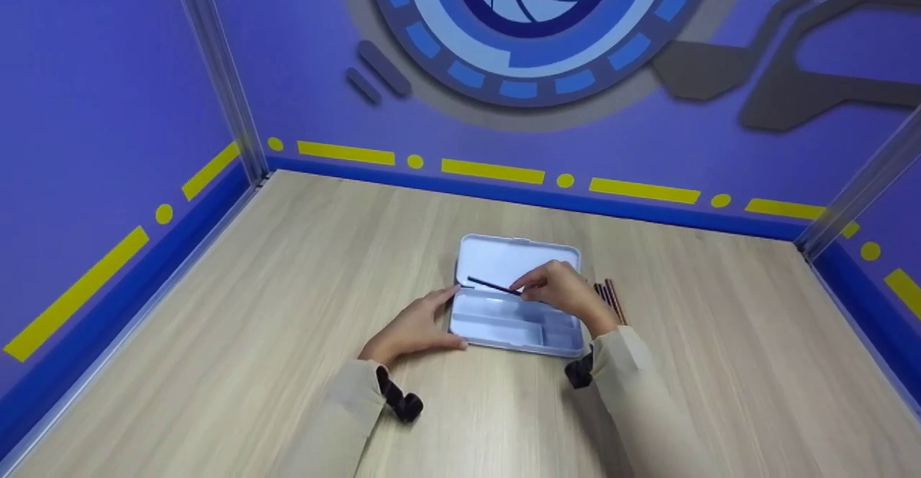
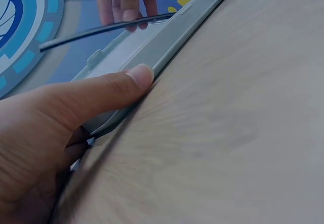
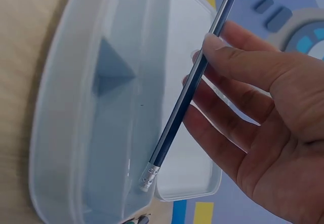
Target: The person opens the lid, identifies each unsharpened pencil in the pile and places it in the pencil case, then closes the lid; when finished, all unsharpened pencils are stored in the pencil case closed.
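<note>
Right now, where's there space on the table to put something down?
The table is bare between the left wall and left hand, between the pencils and right wall, and behind the case up to the back wall. It's crowded at the case's right, with the right hand and pencils.

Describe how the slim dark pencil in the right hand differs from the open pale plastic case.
Pose: the slim dark pencil is raised in the bare right hand; the open pale plastic case rests on the light wood-grain table.
Shape: the pencil is a thin rod; the case is wide, shallow and divided.
Both are touched by a hand.
</note>
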Demonstrator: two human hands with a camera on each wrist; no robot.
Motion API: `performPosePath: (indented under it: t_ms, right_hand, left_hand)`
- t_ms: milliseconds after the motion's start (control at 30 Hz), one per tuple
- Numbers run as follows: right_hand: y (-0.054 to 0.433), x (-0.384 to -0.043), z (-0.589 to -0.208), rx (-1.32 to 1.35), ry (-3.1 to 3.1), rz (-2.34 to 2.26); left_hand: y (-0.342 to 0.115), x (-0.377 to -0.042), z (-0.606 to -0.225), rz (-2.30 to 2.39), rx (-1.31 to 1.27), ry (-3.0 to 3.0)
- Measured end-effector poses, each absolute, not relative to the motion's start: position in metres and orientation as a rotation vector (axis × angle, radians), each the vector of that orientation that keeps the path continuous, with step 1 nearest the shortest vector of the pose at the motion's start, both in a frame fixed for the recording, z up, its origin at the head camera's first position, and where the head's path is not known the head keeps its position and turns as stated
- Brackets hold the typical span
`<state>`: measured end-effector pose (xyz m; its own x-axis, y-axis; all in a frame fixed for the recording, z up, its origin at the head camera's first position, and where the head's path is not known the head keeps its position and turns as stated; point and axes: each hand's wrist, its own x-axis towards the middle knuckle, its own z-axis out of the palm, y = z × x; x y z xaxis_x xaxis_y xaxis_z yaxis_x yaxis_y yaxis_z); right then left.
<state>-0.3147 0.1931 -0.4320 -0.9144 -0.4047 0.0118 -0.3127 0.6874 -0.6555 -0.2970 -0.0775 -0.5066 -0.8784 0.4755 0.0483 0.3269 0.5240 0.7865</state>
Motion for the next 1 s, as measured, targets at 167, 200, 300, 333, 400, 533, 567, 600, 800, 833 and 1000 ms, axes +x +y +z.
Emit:
performPosePath:
  t_ms: [167,200,300,333,400,533,567,600,800,833,1000]
  right_hand:
    - [0.189,-0.314,-0.435,-0.531,2.813,-0.936]
    - [0.188,-0.314,-0.436,-0.528,2.826,-0.918]
    - [0.186,-0.313,-0.438,-0.535,2.868,-0.865]
    - [0.185,-0.313,-0.439,-0.527,2.876,-0.853]
    - [0.183,-0.312,-0.44,-0.509,2.883,-0.824]
    - [0.181,-0.31,-0.44,-0.441,2.889,-0.799]
    - [0.18,-0.309,-0.44,-0.432,2.89,-0.795]
    - [0.18,-0.309,-0.439,-0.421,2.891,-0.792]
    - [0.181,-0.307,-0.437,-0.457,2.902,-0.791]
    - [0.181,-0.306,-0.437,-0.47,2.903,-0.793]
    - [0.187,-0.305,-0.436,-0.509,2.87,-0.82]
  left_hand:
    - [-0.077,-0.298,-0.506,1.269,0.694,2.599]
    - [-0.077,-0.298,-0.506,1.265,0.696,2.601]
    - [-0.078,-0.298,-0.506,1.261,0.717,2.61]
    - [-0.078,-0.298,-0.506,1.258,0.723,2.614]
    - [-0.078,-0.297,-0.507,1.257,0.729,2.614]
    - [-0.078,-0.297,-0.506,1.26,0.734,2.606]
    - [-0.079,-0.297,-0.506,1.262,0.736,2.603]
    - [-0.079,-0.298,-0.506,1.262,0.739,2.602]
    - [-0.079,-0.296,-0.506,1.254,0.703,2.598]
    - [-0.079,-0.296,-0.506,1.254,0.696,2.596]
    - [-0.078,-0.297,-0.507,1.256,0.708,2.6]
